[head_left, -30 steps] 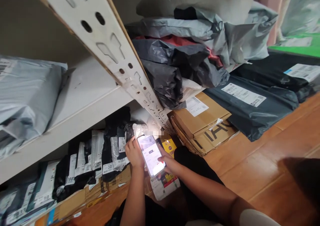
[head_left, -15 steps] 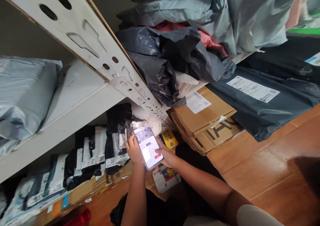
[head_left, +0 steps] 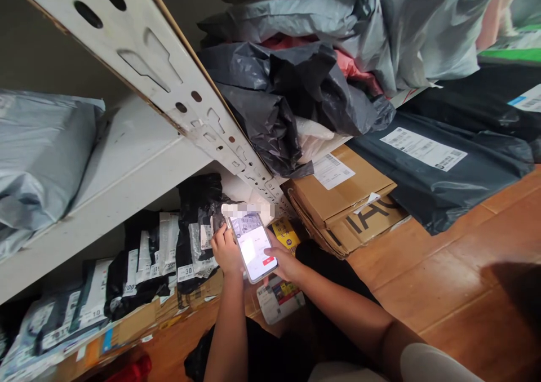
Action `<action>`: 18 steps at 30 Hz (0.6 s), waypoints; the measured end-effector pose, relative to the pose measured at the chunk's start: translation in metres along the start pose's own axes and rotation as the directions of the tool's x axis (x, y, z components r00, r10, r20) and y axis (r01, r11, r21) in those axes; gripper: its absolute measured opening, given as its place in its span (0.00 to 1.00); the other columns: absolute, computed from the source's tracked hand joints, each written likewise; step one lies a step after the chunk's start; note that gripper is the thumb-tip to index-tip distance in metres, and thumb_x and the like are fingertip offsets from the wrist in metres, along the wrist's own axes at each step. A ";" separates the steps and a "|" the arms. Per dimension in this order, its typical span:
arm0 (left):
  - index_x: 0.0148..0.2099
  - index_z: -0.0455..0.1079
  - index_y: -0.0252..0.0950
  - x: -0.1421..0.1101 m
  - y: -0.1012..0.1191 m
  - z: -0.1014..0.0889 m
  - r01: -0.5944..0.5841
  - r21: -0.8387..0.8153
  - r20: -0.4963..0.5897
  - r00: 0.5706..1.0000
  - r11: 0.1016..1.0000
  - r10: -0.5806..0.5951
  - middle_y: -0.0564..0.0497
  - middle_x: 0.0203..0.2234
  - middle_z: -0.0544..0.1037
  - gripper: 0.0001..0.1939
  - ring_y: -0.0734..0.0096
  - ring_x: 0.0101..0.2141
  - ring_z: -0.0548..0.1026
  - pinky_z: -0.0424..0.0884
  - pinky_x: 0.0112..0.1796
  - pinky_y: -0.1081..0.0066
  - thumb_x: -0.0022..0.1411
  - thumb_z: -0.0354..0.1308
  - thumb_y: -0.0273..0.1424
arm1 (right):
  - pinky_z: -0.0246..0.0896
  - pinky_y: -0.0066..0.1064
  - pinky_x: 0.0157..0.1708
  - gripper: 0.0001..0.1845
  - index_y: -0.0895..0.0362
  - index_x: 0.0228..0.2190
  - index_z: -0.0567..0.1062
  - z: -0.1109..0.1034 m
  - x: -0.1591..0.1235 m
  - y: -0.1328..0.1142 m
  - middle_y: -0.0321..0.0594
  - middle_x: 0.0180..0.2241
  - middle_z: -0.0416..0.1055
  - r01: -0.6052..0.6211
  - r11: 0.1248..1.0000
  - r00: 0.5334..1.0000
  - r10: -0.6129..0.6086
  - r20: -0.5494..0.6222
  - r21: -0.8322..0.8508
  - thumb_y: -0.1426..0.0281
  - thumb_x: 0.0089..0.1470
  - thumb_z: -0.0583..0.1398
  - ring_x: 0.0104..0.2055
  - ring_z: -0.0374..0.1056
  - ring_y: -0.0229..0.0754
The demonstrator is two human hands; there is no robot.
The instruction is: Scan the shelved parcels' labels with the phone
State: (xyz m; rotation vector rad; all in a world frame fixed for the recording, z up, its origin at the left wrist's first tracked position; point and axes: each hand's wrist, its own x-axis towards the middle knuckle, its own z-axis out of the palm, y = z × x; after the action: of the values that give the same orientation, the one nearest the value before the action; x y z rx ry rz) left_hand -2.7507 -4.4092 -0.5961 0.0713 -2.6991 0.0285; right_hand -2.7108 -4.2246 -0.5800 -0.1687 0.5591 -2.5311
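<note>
Phone (head_left: 252,245) had shifted slightly toward 12 o'clock in view since a second earlier; sat just below centre, flat, glossy, lit. From it: perforated white metal post (head_left: 158,66) at 11, crinkled dark plastic bags (head_left: 300,83) at 1, square-edged cardboard box (head_left: 359,182) at 2. Left hand (head_left: 228,252) curled closely round the phone's 9 o'clock edge; right hand (head_left: 285,261) gripped the opposite edge, thumb over the front, contact unclear.

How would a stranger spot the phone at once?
Find the white shelf post, punched with holes, slanting down from the upper left. Near its lower end, the left hand and right hand hold the phone. Its lit screen, with a red patch near the bottom, sets it apart from the labelled parcels.
</note>
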 end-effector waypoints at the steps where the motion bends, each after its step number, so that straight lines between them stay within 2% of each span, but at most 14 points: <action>1: 0.46 0.74 0.31 0.000 0.000 0.000 -0.001 -0.002 -0.004 1.000 1.000 0.001 0.39 0.49 0.74 0.11 0.51 0.51 0.68 0.68 0.51 0.59 0.65 0.53 0.27 | 0.71 0.29 0.13 0.37 0.47 0.58 0.57 0.000 0.000 0.000 0.46 0.50 0.70 0.001 1.000 1.000 -0.001 -0.003 0.003 0.63 0.48 0.62 0.33 0.74 0.45; 18: 0.44 0.74 0.31 0.001 0.002 0.001 -0.014 -0.018 -0.032 0.999 1.000 0.013 0.39 0.49 0.74 0.09 0.51 0.51 0.69 0.68 0.51 0.57 0.65 0.53 0.27 | 0.69 0.30 0.13 0.41 0.44 0.61 0.54 -0.002 -0.004 -0.002 0.47 0.53 0.68 -0.009 1.000 1.000 0.009 -0.002 0.008 0.64 0.48 0.61 0.32 0.73 0.46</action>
State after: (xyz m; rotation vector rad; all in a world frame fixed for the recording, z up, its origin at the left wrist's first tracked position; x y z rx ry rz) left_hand -2.7521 -4.4076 -0.5961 0.0471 -2.6679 0.0095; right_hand -2.7085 -4.2200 -0.5809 -0.1608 0.5485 -2.5250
